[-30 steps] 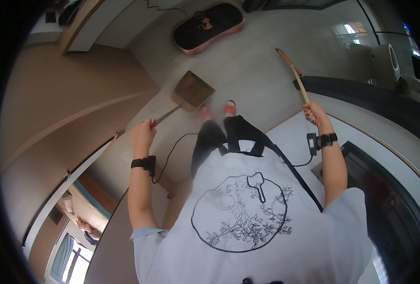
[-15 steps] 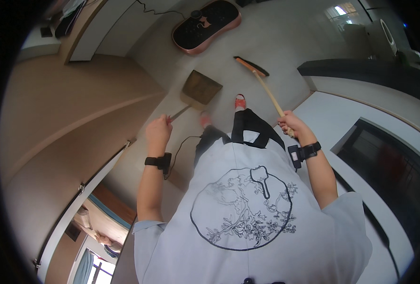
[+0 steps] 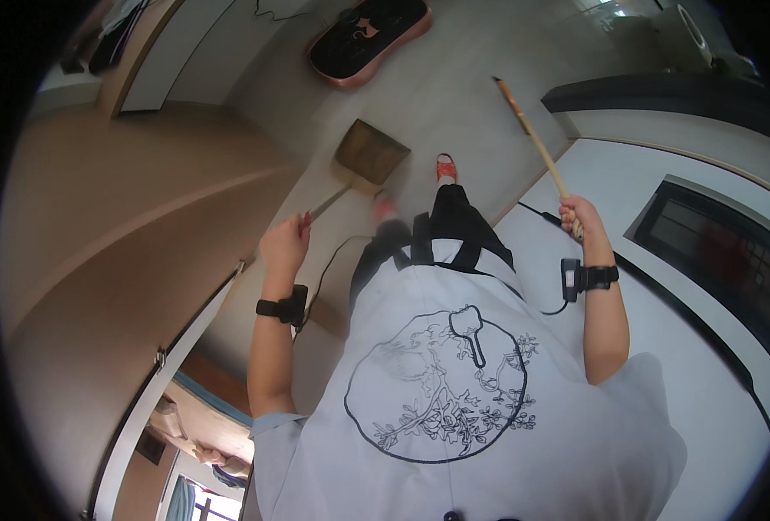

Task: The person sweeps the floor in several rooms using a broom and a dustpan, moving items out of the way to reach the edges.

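My left hand [image 3: 285, 243] is closed around the handle of a long-handled dustpan [image 3: 371, 153]. The brownish pan is in front of my feet, its handle slanting back to the left. In my right hand [image 3: 579, 215] is the pale wooden handle of a broom [image 3: 542, 154], gripped near its upper end. The broom's orange head with dark bristles points away from me, to the right of the dustpan and apart from it, and shows nearly edge-on. Both wrists wear black straps with small boxes.
A black and pink vibration plate [image 3: 369, 39] lies on the grey floor [image 3: 454, 74] ahead. To the left stands a brown wooden cabinet [image 3: 168, 191]. At the right are a white cabinet with a dark glass-fronted panel [image 3: 715, 269] and a dark ledge [image 3: 663, 102].
My right hand has moved right with the broom, whose head has swung right and turned edge-on. The dustpan has barely shifted. My left foot is blurred in both frames.
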